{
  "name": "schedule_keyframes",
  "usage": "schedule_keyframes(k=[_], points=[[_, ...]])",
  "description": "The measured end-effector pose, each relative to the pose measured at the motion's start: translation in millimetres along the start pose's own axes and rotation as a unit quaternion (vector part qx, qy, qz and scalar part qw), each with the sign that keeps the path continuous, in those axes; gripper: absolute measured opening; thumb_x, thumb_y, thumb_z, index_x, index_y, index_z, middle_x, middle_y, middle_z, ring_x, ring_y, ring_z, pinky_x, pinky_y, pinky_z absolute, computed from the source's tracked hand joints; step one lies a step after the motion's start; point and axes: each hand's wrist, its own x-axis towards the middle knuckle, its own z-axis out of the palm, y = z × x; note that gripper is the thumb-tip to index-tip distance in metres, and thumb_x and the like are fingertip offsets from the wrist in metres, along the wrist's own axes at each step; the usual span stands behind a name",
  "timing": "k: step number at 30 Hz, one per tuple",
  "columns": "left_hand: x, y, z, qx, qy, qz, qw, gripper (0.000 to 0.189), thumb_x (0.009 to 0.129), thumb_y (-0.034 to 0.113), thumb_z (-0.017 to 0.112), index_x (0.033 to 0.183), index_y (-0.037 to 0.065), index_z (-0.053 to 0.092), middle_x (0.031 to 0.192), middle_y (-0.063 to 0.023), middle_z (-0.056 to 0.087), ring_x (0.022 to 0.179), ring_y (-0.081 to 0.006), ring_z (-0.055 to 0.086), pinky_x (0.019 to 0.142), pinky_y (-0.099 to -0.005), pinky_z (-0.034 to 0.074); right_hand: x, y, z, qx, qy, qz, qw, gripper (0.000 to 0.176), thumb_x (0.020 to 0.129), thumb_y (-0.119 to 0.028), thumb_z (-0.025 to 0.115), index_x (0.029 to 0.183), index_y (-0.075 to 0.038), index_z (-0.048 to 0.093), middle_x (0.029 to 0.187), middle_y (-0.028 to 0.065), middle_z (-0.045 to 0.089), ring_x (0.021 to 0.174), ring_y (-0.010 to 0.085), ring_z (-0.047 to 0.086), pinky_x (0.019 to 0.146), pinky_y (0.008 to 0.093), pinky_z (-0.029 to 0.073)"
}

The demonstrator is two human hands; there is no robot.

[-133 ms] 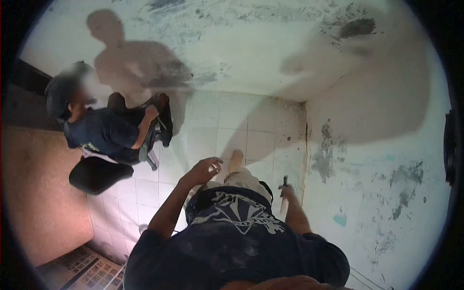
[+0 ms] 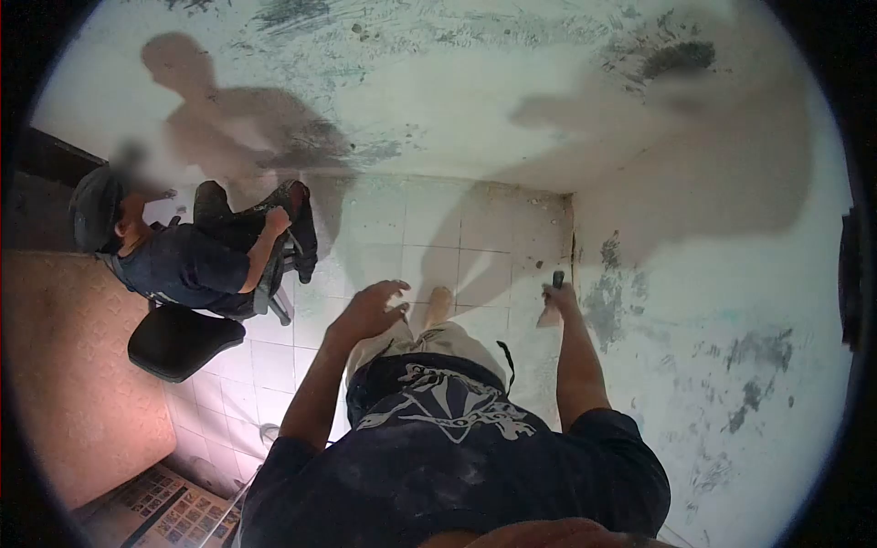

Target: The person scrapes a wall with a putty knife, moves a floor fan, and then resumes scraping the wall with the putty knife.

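Note:
My right hand (image 2: 563, 298) is closed round a putty knife; its dark handle (image 2: 558, 279) sticks out at the top and its pale blade (image 2: 548, 317) points down toward my body. That hand is out to my right, near the right wall. My left hand (image 2: 370, 310) hangs in front of my left thigh, over the tiled floor. Its fingers are loosely bent and apart, with nothing visible in them. Below my shirt, my light shorts (image 2: 448, 338) and one bare foot (image 2: 439, 300) show between my hands.
To the left, another person (image 2: 187, 260) in a cap sits on a black chair (image 2: 183, 342). A patchy wall (image 2: 438, 100) stands ahead, and a stained wall (image 2: 694, 365) runs along my right. An orange-brown panel (image 2: 82, 365) and a printed box (image 2: 174, 511) are at lower left.
My right hand has swung forward and outward with the putty knife, whose blade now shows more clearly. My left hand has shifted slightly forward and left. The other person's head appears lower in view.

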Motion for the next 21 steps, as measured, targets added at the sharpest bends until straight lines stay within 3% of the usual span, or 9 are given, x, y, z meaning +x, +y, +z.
schedule_keyframes(k=[1, 3, 6, 8, 10, 14, 17, 19, 21], points=[[-3, 1, -15, -0.007, 0.029, -0.025, 0.999, 0.033, 0.080, 0.015, 0.061, 0.112, 0.007, 0.053, 0.098, -0.0125, 0.059, 0.092, -0.0244, 0.057, 0.081, -0.0350, 0.044, 30, -5, 5, 0.000, 0.020, -0.079, 0.997, 0.023, 0.075, -0.022, 0.066, 0.073, 0.001, 0.062, 0.061, 0.0065, 0.060, 0.052, 0.0144, 0.057, 0.047, 0.0292, 0.044], [15, -11, -40, -0.018, 0.071, -0.051, 0.996, 0.030, 0.080, 0.013, 0.059, 0.109, 0.008, 0.054, 0.098, -0.0117, 0.059, 0.091, -0.0239, 0.057, 0.080, -0.0349, 0.044, 69, -93, 15, 0.212, -0.013, -0.169, 0.963, 0.023, 0.079, -0.022, 0.063, 0.071, -0.001, 0.060, 0.062, 0.0051, 0.058, 0.055, 0.0129, 0.055, 0.051, 0.0291, 0.043], [43, -33, -40, -0.104, 0.115, -0.048, 0.987, 0.020, 0.080, 0.010, 0.058, 0.099, 0.003, 0.056, 0.088, -0.0118, 0.060, 0.082, -0.0218, 0.059, 0.073, -0.0328, 0.047, 96, -179, 4, 0.217, -0.005, -0.193, 0.957, 0.028, 0.081, -0.025, 0.063, 0.067, -0.002, 0.058, 0.061, 0.0068, 0.058, 0.055, 0.0138, 0.055, 0.052, 0.0274, 0.043], [62, -46, -32, -0.136, 0.058, -0.050, 0.988, 0.023, 0.081, 0.012, 0.056, 0.102, 0.004, 0.055, 0.091, -0.0112, 0.060, 0.086, -0.0208, 0.059, 0.076, -0.0337, 0.046, 83, -203, 4, 0.232, -0.009, -0.172, 0.957, 0.029, 0.082, -0.026, 0.063, 0.066, -0.002, 0.058, 0.061, 0.0075, 0.058, 0.055, 0.0144, 0.055, 0.051, 0.0274, 0.043], [88, -52, -29, -0.160, -0.014, -0.029, 0.987, 0.026, 0.082, 0.012, 0.055, 0.106, 0.003, 0.053, 0.092, -0.0102, 0.060, 0.088, -0.0201, 0.057, 0.077, -0.0333, 0.045, 47, -243, 12, 0.321, -0.002, -0.212, 0.923, 0.022, 0.081, -0.022, 0.065, 0.088, -0.004, 0.055, 0.071, 0.0062, 0.060, 0.063, 0.0136, 0.057, 0.058, 0.0277, 0.046], [145, -38, -41, -0.147, -0.121, 0.015, 0.982, 0.028, 0.082, 0.011, 0.055, 0.108, 0.001, 0.052, 0.092, -0.0104, 0.060, 0.082, -0.0195, 0.057, 0.074, -0.0333, 0.046, 1, -268, 23, 0.344, 0.050, -0.238, 0.907, 0.021, 0.084, -0.020, 0.061, 0.074, -0.003, 0.055, 0.061, 0.0074, 0.058, 0.054, 0.0148, 0.056, 0.054, 0.0276, 0.046], [176, -46, -57, -0.101, -0.038, 0.057, 0.993, 0.026, 0.082, 0.010, 0.056, 0.107, 0.003, 0.053, 0.091, -0.0090, 0.060, 0.083, -0.0181, 0.057, 0.073, -0.0329, 0.046, -3, -286, 20, 0.389, 0.055, -0.309, 0.866, 0.025, 0.086, -0.021, 0.057, 0.070, -0.002, 0.054, 0.058, 0.0071, 0.055, 0.050, 0.0171, 0.054, 0.049, 0.0299, 0.044], [181, -34, -84, -0.137, 0.000, -0.018, 0.990, 0.026, 0.083, 0.012, 0.056, 0.107, 0.003, 0.053, 0.093, -0.0094, 0.060, 0.084, -0.0182, 0.057, 0.074, -0.0332, 0.046, -4, -314, 13, 0.359, 0.103, -0.267, 0.889, 0.027, 0.089, -0.020, 0.053, 0.066, -0.007, 0.047, 0.053, 0.0019, 0.045, 0.047, 0.0143, 0.045, 0.051, 0.0296, 0.041], [189, -58, -85, -0.195, 0.067, -0.035, 0.978, 0.026, 0.082, 0.011, 0.057, 0.106, 0.004, 0.054, 0.092, -0.0091, 0.060, 0.085, -0.0174, 0.058, 0.073, -0.0304, 0.047, 4, -343, 0, 0.453, 0.054, -0.326, 0.828, 0.031, 0.089, -0.020, 0.052, 0.064, -0.010, 0.038, 0.053, -0.0017, 0.032, 0.047, 0.0109, 0.032, 0.051, 0.0291, 0.035]])
